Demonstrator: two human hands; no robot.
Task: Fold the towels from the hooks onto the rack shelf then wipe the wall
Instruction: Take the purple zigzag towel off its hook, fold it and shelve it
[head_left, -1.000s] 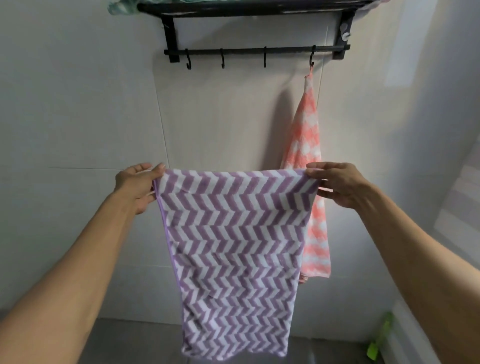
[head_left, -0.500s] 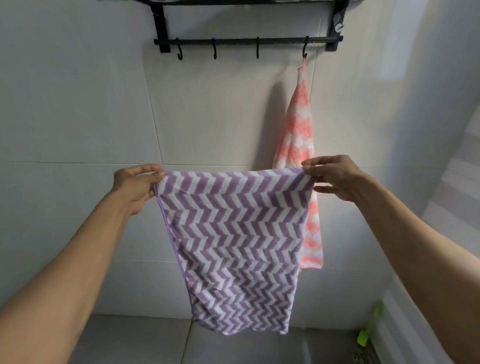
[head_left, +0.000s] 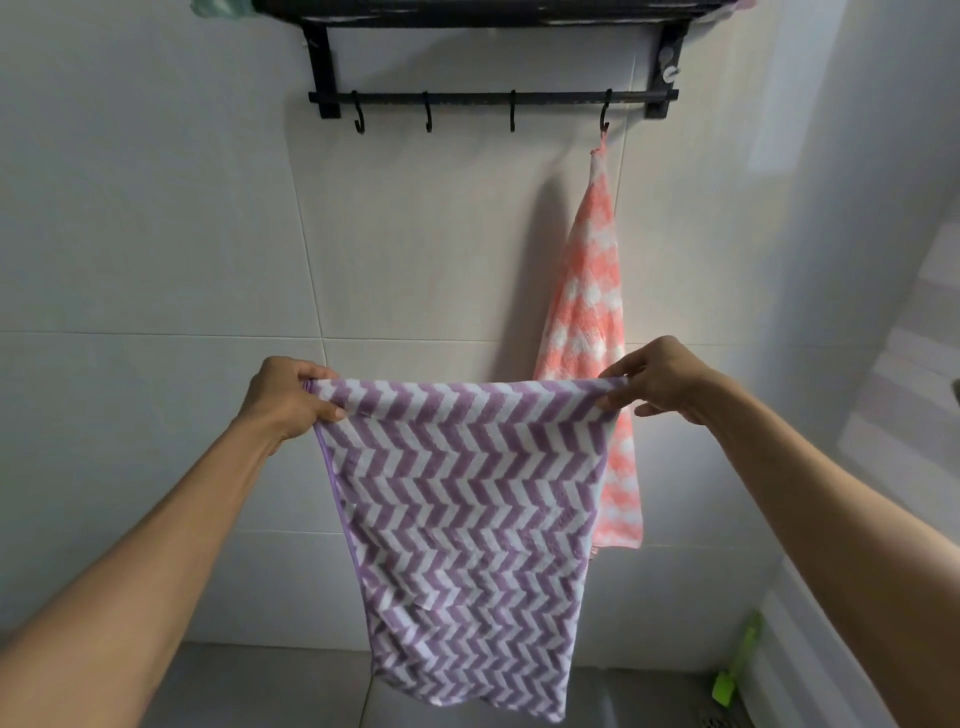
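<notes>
Both hands (head_left: 291, 400) pinch purple towel (head_left: 467, 519).

We stretch both bare arms forward — left hand (head_left: 288, 400) and right hand (head_left: 662, 382) level, each grip pinched closed.

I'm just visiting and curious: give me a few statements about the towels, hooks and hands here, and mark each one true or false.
1. Both hands hold the purple towel by its top edge. True: the left hand and the right hand each pinch a top corner.
2. The pink towel lies folded on the shelf. False: it hangs from the rightmost hook.
3. Three hooks are bare. True: only the rightmost of the four carries a towel.
4. The purple towel has dots. False: it has a purple and white zigzag pattern.
5. The pink towel hangs in front of the purple one. False: the purple towel partly covers it.
</notes>
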